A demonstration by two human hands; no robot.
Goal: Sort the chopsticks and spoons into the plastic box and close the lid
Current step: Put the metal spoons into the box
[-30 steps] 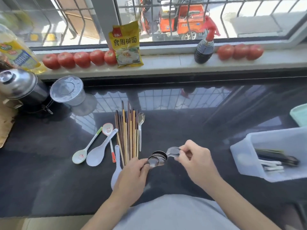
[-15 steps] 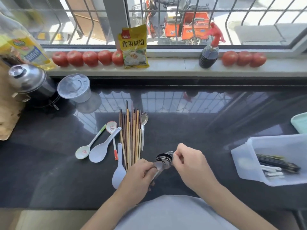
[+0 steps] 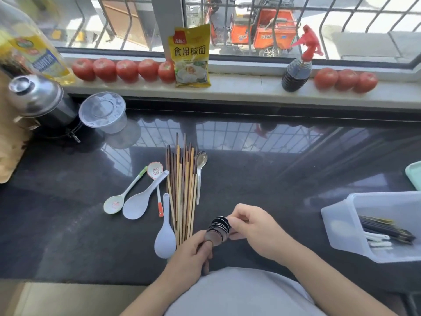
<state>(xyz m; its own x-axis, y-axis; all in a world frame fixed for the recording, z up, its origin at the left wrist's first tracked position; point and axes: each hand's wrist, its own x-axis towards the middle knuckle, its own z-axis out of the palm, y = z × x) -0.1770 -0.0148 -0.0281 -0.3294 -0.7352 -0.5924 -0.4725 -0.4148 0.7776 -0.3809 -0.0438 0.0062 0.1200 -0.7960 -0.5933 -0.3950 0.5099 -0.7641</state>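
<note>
On the shiny black counter (image 3: pixel 273 201) by the window, a stack of metal spoons (image 3: pixel 218 229) sits between two hands. The left hand (image 3: pixel 191 256) grips the handles from below, fingers curled round them. The right hand (image 3: pixel 255 229) pinches the bowls. Left of the stack lie chopsticks (image 3: pixel 182 190). The plastic box (image 3: pixel 341 226) stands well apart, to its right.

Eight tomatoes (image 3: pixel 127 70), five loose spoons (image 3: pixel 136 201), two hands (image 3: pixel 257 231), one box (image 3: pixel 341 224).

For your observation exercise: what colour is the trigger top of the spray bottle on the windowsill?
Red. The spray bottle has a red trigger top over dark liquid, shown in the head view.
</note>
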